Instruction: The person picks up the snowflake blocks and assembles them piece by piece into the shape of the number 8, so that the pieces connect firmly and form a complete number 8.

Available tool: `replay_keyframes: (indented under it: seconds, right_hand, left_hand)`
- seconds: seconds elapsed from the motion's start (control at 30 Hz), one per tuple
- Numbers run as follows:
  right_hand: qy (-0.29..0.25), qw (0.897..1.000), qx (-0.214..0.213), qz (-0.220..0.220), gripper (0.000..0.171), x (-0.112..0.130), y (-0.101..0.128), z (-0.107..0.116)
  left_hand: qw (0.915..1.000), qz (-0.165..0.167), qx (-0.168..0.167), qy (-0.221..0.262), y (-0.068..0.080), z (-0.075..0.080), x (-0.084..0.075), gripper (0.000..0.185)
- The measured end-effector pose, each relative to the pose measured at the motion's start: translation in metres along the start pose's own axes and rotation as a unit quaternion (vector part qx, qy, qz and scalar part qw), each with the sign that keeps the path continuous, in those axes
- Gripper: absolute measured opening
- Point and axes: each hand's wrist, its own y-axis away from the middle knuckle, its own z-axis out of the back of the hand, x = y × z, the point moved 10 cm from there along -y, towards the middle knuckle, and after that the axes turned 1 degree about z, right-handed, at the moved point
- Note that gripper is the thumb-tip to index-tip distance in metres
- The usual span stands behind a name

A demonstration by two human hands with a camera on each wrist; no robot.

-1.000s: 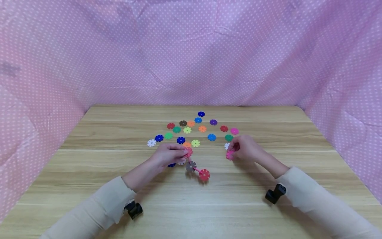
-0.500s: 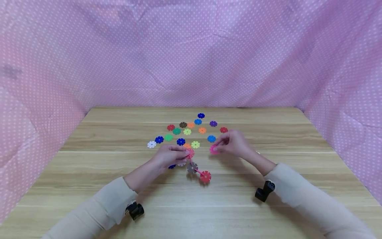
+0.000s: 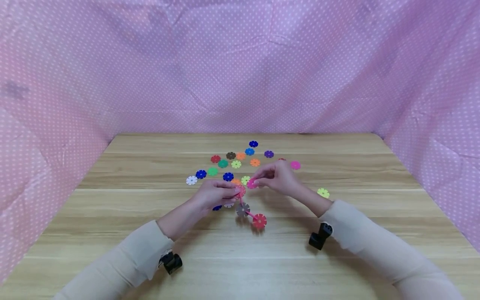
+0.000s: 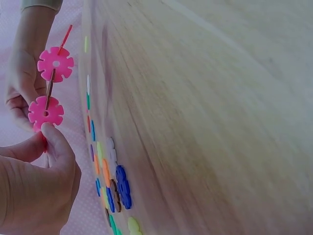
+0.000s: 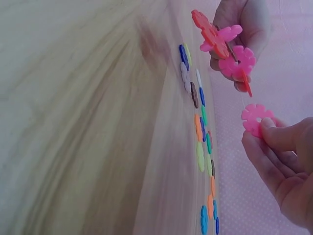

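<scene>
Disc chain (image 3: pixel 243 209) – was held up off the table (image 3: pixel 243 275) by L hand (image 3: pixel 213 196), pinched btw thumb + fingers at its far end. Ran down to a grey-brown disc (image 3: pixel 240 210), then out to a red disc (image 3: pixel 259 221) at the near end, w/ edge-on pink links (image 3: pixel 251 215) in between. Had a single pink disc (image 3: pixel 251 183) pinched thumb-to-finger in R hand (image 3: pixel 280 179), just beside the chain's held end – not touching tho, gap visible in the R wrist view. So: hands near each other, but apart. Saw loose discs flat on the wood past the hands, incl. white (image 3: pixel 191 180) at far L, navy (image 3: pixel 201 174) next to it, purple (image 3: pixel 268 154) further back. Also spotted a yellow-green disc (image 3: pixel 323 193) by the R forearm (image 3: pixel 311 201), plus pink polka-dot cloth (image 3: pixel 240 83) behind everything.
</scene>
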Motion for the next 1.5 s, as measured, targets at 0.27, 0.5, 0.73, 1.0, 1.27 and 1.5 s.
replay_keyframes:
  seconds: [0.27,0.5,0.73,1.0,1.27,1.5]
  right_hand:
    - [0.008,0.999,0.001,0.047,0.007,0.01,-0.002,-0.004]
    - [0.013,0.996,0.005,0.089,0.007,0.019,-0.001,-0.006]
    - [-0.019,0.996,0.01,0.091,0.008,0.017,0.001,-0.008]
    - [-0.022,0.994,0.012,0.11,0.008,0.018,0.005,-0.01]
    - [-0.023,0.992,0.047,0.111,0.008,0.02,0.004,-0.006]
    - [-0.02,0.99,0.077,0.112,0.009,0.023,0.002,-0.009]
  left_hand:
    - [1.0,0.004,0.007,-0.003,0.001,-0.004,-0.003,0.026]
    - [0.9997,0.001,0.006,-0.025,0.001,-0.006,-0.006,0.022]
    - [0.999,-0.001,-0.011,-0.044,0.0,-0.007,-0.008,0.019]
    - [0.9995,0.003,-0.003,-0.032,-0.002,-0.012,-0.003,0.02]
    - [0.9974,-0.015,0.054,-0.046,0.001,-0.024,-0.007,0.021]
    - [0.9947,-0.027,0.082,-0.056,0.003,-0.027,-0.008,0.022]
